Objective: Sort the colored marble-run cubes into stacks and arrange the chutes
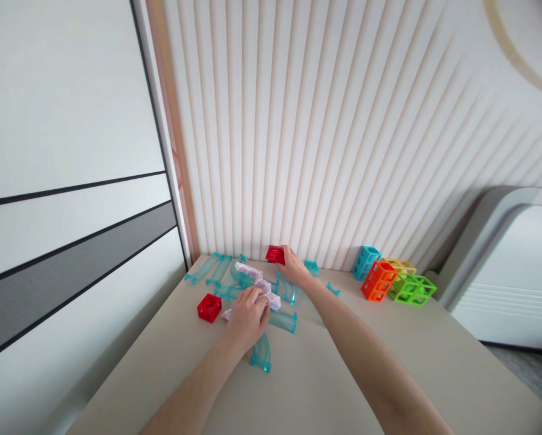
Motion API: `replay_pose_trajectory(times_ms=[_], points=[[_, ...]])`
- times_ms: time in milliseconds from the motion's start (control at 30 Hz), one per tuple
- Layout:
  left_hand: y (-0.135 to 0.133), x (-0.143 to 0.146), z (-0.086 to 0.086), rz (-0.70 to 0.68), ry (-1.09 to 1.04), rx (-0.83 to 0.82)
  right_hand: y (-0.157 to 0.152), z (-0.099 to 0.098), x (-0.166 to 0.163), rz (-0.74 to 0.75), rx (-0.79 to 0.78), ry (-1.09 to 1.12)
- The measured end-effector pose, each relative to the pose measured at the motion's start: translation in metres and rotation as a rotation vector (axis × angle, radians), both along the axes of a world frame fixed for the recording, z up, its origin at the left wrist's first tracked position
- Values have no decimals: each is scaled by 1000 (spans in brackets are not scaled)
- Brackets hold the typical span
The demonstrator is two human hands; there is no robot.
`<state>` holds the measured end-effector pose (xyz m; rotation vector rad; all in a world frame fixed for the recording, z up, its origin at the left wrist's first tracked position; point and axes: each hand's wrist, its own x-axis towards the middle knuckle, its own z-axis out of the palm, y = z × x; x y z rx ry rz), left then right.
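My right hand reaches to the back of the table, its fingers closed on a red plastic block near the ribbed wall. Nearer to me, my left hand curls its fingers over a pale lilac zigzag piece, whose far end points up and to the left. Part of that piece is hidden under the hand. Clear teal track pieces lie around and beneath it, and a curved teal track sits just in front. A second red block with a round opening stands left of my left hand.
On the right, open-frame blocks are grouped: blue, orange, yellow and green. More teal tracks lie at the back left. The ribbed wall bounds the table's far edge; a white cabinet stands left.
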<state>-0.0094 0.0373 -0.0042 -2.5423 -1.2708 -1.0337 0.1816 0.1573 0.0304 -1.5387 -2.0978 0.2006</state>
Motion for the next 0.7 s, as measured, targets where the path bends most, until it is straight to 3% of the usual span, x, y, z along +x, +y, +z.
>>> replay_pose_trajectory(times_ms=[333,567,700], points=[[1,1,1,0,2,-26,-13,-13,3,-8,112,247],[0,1,2,0,-20,-43,-16,-15,-4,-95,189,668],[2,0,0,5,-103,-7,-42,-7,-14,-95,194,933]])
